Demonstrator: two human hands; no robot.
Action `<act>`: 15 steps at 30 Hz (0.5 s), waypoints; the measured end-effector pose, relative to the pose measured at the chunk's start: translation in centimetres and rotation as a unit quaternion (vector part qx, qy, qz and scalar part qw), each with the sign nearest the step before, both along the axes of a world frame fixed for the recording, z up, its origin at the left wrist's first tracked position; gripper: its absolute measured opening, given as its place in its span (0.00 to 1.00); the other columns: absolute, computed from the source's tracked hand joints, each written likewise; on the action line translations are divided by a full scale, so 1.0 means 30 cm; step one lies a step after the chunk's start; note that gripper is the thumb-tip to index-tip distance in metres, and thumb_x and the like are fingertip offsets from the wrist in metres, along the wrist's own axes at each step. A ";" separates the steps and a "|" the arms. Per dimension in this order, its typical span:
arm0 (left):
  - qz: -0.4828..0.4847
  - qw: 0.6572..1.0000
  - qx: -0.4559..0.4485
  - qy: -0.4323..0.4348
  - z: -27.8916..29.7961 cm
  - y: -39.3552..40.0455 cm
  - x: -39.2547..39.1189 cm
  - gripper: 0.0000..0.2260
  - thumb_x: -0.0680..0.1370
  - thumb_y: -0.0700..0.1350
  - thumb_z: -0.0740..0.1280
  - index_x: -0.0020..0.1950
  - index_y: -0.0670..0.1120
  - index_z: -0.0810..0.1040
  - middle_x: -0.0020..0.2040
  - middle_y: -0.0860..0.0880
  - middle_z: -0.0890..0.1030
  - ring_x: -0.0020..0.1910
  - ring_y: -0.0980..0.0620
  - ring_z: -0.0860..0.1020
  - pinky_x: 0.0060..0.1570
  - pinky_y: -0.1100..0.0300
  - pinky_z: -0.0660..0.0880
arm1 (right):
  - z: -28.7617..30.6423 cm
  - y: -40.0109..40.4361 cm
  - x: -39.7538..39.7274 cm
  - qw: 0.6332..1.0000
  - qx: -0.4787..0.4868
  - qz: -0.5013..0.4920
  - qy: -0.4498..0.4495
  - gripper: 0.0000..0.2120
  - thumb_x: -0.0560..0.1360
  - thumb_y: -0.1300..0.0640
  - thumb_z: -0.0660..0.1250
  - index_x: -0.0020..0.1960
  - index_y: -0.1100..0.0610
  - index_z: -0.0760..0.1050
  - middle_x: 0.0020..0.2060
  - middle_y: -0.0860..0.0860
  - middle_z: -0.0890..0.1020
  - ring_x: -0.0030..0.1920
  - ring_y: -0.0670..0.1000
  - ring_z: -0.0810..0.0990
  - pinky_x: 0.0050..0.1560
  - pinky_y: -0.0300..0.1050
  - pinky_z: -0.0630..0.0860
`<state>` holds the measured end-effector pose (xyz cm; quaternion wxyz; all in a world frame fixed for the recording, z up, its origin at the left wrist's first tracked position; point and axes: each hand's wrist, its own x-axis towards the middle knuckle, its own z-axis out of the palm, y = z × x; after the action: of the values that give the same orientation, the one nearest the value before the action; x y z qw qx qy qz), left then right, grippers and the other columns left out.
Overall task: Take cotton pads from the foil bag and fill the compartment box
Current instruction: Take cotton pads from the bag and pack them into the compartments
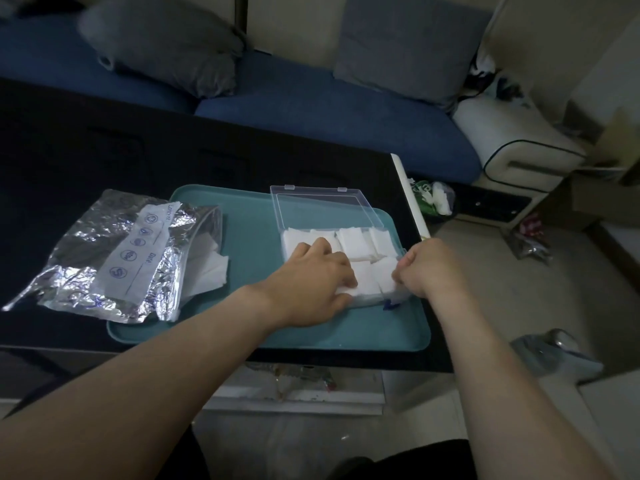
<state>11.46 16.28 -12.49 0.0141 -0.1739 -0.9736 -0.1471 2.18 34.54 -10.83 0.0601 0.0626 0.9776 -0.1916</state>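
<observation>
Black table, bearing a teal tray. Foil bag, crumpled, lying across the tray's left edge, white pads spilling from its mouth. Clear compartment box on the tray's right half, lid open, packed with cotton pads. Left hand: fingers pressing flat on near pads. Right hand: fingers curled at the box's right edge; whether grasping, cannot tell
</observation>
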 end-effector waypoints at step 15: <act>-0.017 0.999 -0.039 -0.017 0.010 -0.011 0.015 0.20 0.82 0.57 0.55 0.71 0.54 0.73 0.71 0.56 0.72 0.74 0.47 0.59 0.71 0.50 0.55 | 0.024 -0.081 0.062 0.974 0.180 0.136 -0.012 0.14 0.70 0.59 0.72 0.55 0.52 0.83 0.53 0.53 0.81 0.51 0.56 0.80 0.56 0.52 0.80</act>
<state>11.90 15.94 -12.18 -0.0113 -0.1887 -0.9755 -0.1126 4.04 32.11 -10.12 0.0848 -0.0587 0.9947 -0.0019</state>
